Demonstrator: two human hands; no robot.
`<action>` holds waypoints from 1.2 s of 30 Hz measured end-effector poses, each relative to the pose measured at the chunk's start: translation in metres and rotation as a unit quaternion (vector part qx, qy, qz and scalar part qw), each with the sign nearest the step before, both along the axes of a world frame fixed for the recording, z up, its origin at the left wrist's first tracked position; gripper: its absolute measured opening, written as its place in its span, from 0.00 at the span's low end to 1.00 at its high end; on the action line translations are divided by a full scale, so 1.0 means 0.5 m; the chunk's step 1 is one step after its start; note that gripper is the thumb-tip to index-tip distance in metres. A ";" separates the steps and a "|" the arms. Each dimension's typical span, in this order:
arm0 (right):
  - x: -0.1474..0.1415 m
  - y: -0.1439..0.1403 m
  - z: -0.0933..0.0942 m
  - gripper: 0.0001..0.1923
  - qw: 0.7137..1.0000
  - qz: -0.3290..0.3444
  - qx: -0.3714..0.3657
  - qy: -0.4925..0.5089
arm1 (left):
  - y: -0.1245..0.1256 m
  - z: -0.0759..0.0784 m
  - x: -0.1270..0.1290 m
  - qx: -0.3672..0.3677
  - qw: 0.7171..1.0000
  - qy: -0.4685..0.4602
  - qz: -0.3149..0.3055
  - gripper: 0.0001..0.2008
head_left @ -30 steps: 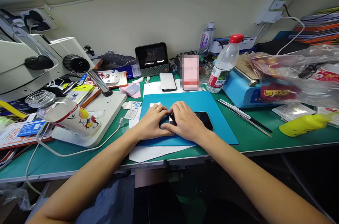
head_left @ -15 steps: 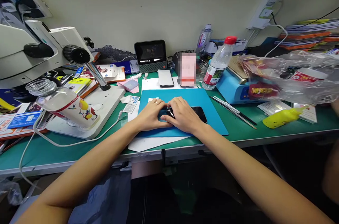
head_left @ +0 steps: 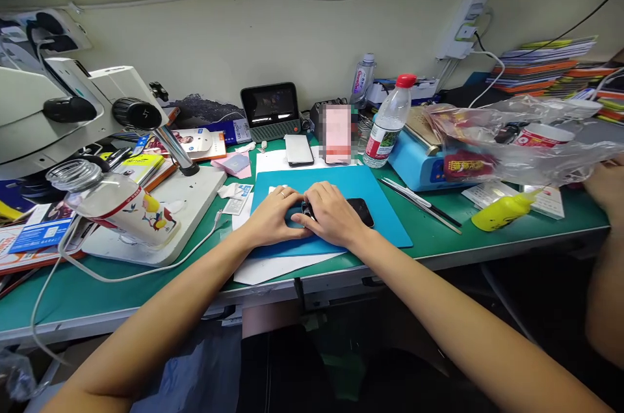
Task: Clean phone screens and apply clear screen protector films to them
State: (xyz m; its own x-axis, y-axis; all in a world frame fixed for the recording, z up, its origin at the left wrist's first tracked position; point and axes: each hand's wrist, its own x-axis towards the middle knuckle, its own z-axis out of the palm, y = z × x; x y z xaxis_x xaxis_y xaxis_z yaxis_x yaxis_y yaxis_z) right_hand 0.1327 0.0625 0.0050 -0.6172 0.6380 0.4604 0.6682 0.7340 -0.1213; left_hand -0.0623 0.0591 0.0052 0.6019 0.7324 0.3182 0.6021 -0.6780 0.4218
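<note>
A black smartphone (head_left: pixel 361 211) lies on the blue mat (head_left: pixel 390 224), its right end showing. Over its left part curves my right hand (head_left: pixel 332 213), fingers bent down at the far side and thumb toward my left hand. My left hand (head_left: pixel 275 214), with a ring on one finger, closes in at the phone's left end; its fingertips meet the right hand's. Between the hands a small dark, shiny part shows, too covered to make out. White paper (head_left: pixel 287 268) sticks out from under the mat.
A microscope stand (head_left: pixel 205 195) and a glass jar (head_left: pixel 117 205) are at left. Behind the mat are a display (head_left: pixel 270 107) and a pale phone (head_left: pixel 299 149). To the right lie tweezers (head_left: pixel 419 201), a red-capped bottle (head_left: pixel 389 123) and a yellow squeeze bottle (head_left: pixel 502 211). Another person's arm (head_left: pixel 607 198) reaches in.
The camera view has shifted slightly, so the scene sits lower and further left. Both hands keep nearly the same grip at the phone. The other person's hand now shows at the right edge.
</note>
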 end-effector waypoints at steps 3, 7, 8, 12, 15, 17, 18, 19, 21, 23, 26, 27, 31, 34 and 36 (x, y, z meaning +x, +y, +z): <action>-0.003 -0.004 0.001 0.24 1.000 -0.007 0.000 -0.002 | -0.001 0.000 0.001 0.000 1.000 -0.002 0.000 0.21; -0.005 -0.013 0.014 0.25 1.000 -0.013 -0.002 -0.013 | -0.002 -0.001 0.001 0.006 1.000 -0.009 -0.006 0.20; -0.001 -0.015 0.021 0.25 1.000 -0.011 -0.001 -0.012 | -0.003 -0.001 0.001 0.006 1.000 -0.012 -0.007 0.21; 0.056 -0.017 0.058 0.25 0.999 0.001 -0.011 0.033 | -0.006 0.002 -0.002 -0.003 1.000 -0.023 0.005 0.28; 0.135 -0.007 0.075 0.23 0.989 -0.050 -0.063 0.121 | -0.007 0.005 -0.003 -0.013 0.999 -0.030 0.016 0.28; 0.186 -0.001 0.074 0.23 0.977 -0.090 -0.099 0.164 | -0.008 0.007 -0.002 -0.021 0.998 -0.047 0.019 0.27; 0.208 0.001 0.070 0.24 0.972 -0.102 -0.123 0.173 | -0.008 0.009 -0.002 -0.026 0.998 -0.057 0.022 0.26; 0.225 0.001 0.064 0.26 0.968 -0.107 -0.145 0.175 | -0.008 0.010 -0.002 -0.028 0.997 -0.066 0.026 0.25; 0.247 -0.002 0.050 0.30 0.968 -0.088 -0.179 0.152 | -0.008 0.011 0.000 -0.031 0.996 -0.078 0.033 0.24; 0.255 -0.006 0.037 0.35 0.970 -0.062 -0.203 0.116 | -0.007 0.012 0.001 -0.035 0.995 -0.086 0.037 0.23; 0.254 -0.006 0.024 0.40 0.969 -0.048 -0.230 0.080 | -0.003 0.013 0.002 -0.047 0.993 -0.096 0.050 0.21; 0.253 -0.004 0.022 0.40 0.967 -0.047 -0.239 0.076 | -0.002 0.013 0.002 -0.051 0.992 -0.099 0.056 0.20; 0.250 0.012 0.023 0.30 0.959 -0.036 -0.266 0.093 | 0.002 0.010 0.002 -0.067 0.991 -0.093 0.076 0.16; 0.249 0.033 0.029 0.26 0.947 -0.033 -0.296 0.123 | 0.009 0.013 0.004 -0.082 0.989 -0.076 0.096 0.15; 0.247 0.052 0.033 0.27 0.934 -0.034 -0.324 0.149 | 0.019 0.021 0.006 -0.102 0.986 -0.067 0.111 0.14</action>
